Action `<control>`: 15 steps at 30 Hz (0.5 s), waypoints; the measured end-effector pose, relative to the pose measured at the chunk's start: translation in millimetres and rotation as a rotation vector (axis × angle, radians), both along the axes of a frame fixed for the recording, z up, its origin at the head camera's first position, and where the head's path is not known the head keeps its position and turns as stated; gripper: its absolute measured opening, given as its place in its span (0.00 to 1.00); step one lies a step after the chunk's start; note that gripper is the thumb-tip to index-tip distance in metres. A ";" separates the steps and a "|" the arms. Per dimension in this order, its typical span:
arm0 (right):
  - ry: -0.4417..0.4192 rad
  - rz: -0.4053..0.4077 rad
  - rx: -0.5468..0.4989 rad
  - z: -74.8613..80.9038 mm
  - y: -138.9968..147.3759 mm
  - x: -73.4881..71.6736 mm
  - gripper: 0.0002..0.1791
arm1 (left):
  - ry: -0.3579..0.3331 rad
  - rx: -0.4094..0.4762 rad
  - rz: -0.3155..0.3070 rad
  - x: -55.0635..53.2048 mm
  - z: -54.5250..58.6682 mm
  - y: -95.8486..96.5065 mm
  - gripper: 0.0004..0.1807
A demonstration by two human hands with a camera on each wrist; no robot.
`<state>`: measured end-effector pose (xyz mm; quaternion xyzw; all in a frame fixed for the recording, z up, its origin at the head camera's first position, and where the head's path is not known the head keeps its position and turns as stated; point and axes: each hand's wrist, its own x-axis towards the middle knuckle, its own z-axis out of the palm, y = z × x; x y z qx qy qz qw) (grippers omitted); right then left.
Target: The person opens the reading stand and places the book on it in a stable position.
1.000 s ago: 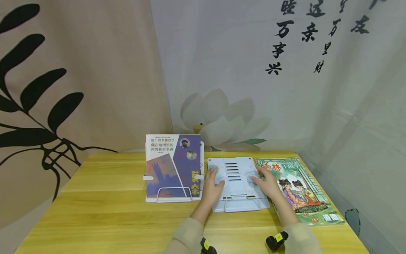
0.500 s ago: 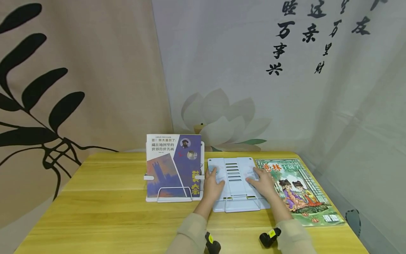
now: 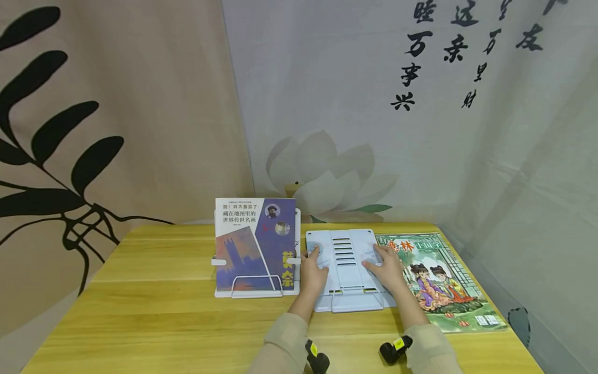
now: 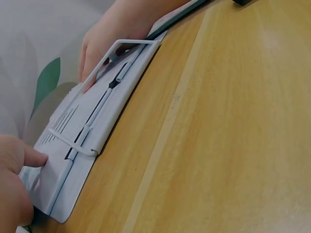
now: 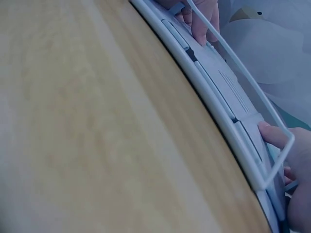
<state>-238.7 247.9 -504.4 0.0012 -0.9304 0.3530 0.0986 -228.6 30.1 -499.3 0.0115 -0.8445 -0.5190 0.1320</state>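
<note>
A white book stand with a column of slots and a wire bar along its lower front leans back on the table. My left hand grips its left side, thumb laid on the front panel. On the opposite side my right hand holds the other edge, its thumb also on the front. In the left wrist view, the left thumb presses the panel near the stand's corner. The right wrist view has the right thumb on the panel beside the wire bar. Fingers behind the panel are mostly hidden.
Just left of my left hand, a purple and white book stands upright on a second white stand. A green illustrated magazine lies flat under my right forearm. The wooden table ends at a printed curtain.
My right hand has shifted slightly left onto the stand's side, its thumb further in on the panel. The stand's top edge has risen a little. The book and magazine stay put.
</note>
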 end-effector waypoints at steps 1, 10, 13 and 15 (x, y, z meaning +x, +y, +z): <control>0.003 -0.001 -0.018 -0.1 0.1 0.1 0.40 | -0.003 0.007 0.003 0.4 0.5 0.0 0.35; 0.054 0.009 -0.160 -1.6 1.2 -0.5 0.40 | -0.020 0.103 -0.002 2.6 3.3 0.1 0.41; 0.049 -0.002 -0.200 -0.9 1.3 0.6 0.41 | -0.018 0.120 -0.004 3.3 2.9 0.6 0.42; 0.050 -0.008 -0.226 0.3 1.4 2.3 0.41 | -0.004 0.128 -0.009 3.8 2.4 1.1 0.42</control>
